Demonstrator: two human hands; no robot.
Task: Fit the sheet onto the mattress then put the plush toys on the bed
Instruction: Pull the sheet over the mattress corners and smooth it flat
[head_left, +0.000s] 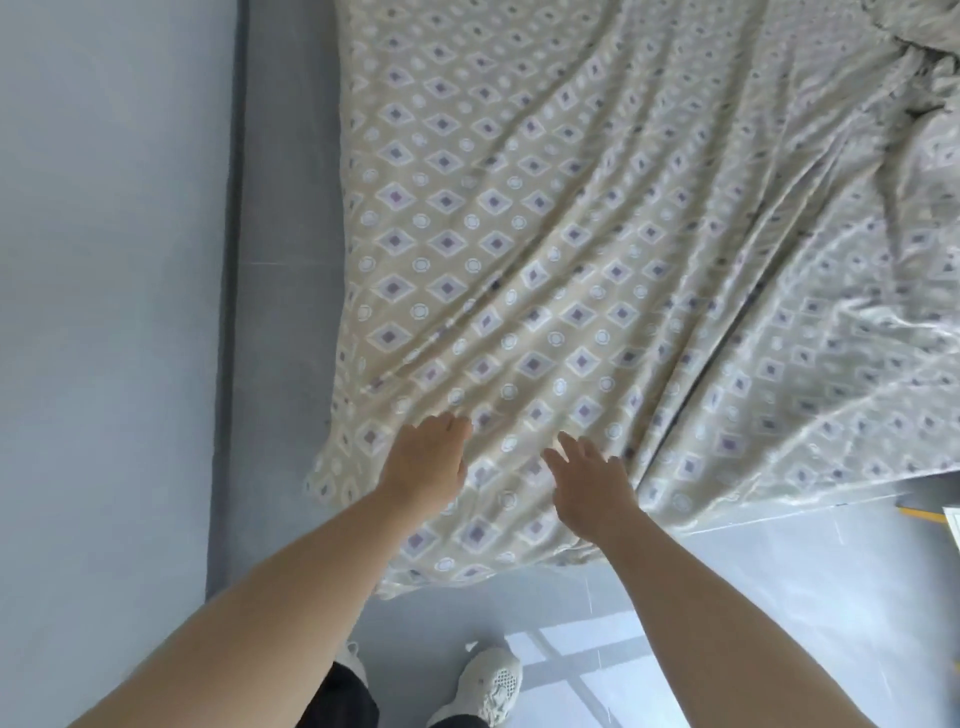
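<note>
Both your hands at the near corner of the sheet (519, 234).
Your left hand (428, 460) lies knuckles-up on the sheet, fingers bent down into the cloth; cannot tell whether they pinch it. Your right hand (589, 486) is just beside it over the sheet, fingers straight and spread, holding nothing. The sheet lies spread and creased, with folds fanning away from your left hand.

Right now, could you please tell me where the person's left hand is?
In the head view, the left hand rests on the patterned sheet near its lower-left corner, just left of the right hand.
</note>
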